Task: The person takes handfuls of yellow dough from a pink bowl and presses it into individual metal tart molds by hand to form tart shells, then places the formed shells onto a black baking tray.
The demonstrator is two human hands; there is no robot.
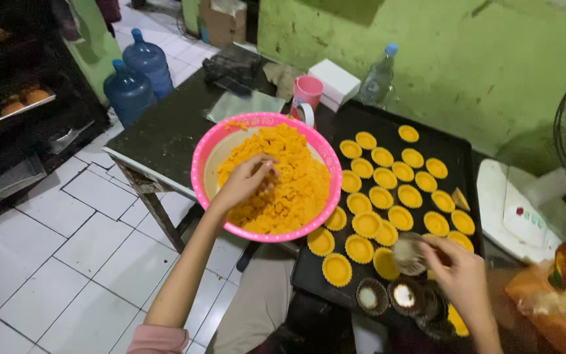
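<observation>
Your right hand (pixel 461 274) grips an empty metal tart mould (pixel 409 254) over the black tray (pixel 447 147); left hand (pixel 247 180) fingers curled, pinching orange dough (pixel 293 177) in pink bowl (pixel 199 164).

Pink bowl (pixel 199 164) heaped orange dough; empty tart mould (pixel 409 254) tilted.

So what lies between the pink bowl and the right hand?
In the head view, yellow filled tart shells on the black tray lie between the bowl and the right hand.
</observation>
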